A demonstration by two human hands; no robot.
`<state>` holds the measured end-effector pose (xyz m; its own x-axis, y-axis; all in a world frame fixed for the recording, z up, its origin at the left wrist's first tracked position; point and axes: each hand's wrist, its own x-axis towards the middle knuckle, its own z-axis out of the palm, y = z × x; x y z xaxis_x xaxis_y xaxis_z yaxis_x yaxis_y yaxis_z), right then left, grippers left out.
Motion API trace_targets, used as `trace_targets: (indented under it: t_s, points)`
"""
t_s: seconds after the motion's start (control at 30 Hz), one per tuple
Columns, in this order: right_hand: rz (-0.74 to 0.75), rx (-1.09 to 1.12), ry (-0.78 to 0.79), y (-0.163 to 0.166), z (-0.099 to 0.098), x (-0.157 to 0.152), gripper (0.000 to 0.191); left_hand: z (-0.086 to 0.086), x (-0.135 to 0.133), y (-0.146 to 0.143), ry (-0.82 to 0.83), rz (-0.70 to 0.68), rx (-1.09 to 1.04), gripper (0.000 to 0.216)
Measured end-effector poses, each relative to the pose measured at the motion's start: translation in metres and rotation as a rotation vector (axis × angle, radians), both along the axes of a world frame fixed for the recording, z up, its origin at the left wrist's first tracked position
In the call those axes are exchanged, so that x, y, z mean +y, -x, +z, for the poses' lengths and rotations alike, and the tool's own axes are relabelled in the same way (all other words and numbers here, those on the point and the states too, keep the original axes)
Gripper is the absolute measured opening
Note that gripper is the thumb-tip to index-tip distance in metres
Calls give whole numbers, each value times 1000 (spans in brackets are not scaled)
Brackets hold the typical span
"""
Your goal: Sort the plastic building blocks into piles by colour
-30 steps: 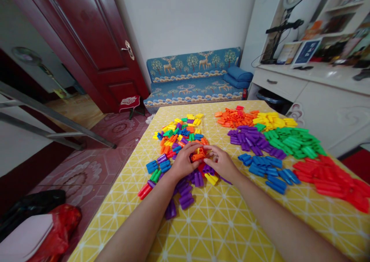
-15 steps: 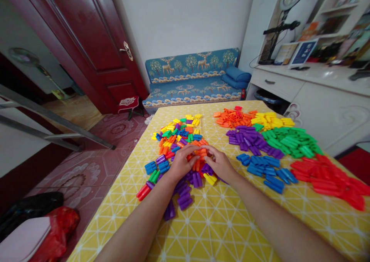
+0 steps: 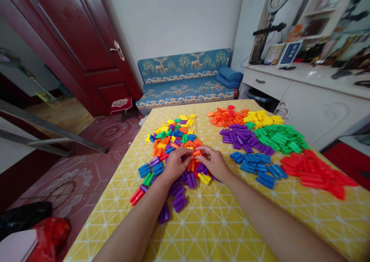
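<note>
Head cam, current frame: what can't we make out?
All in the head view:
Orange piece: ends and full length, covered by the fingers of the left hand and right hand.
Mixed pile: exact count, pieces overlap and the left hand covers some.
Standing fan: left side, cut off by the left edge.
Blue-and-white card: wording, too small and blurred.

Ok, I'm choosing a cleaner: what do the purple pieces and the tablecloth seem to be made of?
Purple pieces: probably smooth plastic, given their even colour and slight sheen. Tablecloth: fabric or coated vinyl; its matte, printed look leaves that open.
</note>
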<state>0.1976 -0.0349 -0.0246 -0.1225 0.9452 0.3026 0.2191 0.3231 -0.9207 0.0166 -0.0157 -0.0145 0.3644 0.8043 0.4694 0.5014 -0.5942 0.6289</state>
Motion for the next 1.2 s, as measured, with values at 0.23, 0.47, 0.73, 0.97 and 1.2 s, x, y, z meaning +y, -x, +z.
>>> trace_targets:
  t_s: [0.23,0.47,0.73,0.97,1.2]
  points:
    - [-170,242,41,-2,4,1,28,0,1,0,9,97,29,11]
    - [-237,389,75,-5,8,3,35,-2,1,1,24,88,50,13]
    - [-303,372,74,-6,15,5,36,-2,1,1,28,77,52,13]
    - [-365,271,86,-37,27,54,36,-5,3,3,32,71,64,14]
    - [-620,147,161,-76,39,140,29,-4,2,2,47,77,71,14]
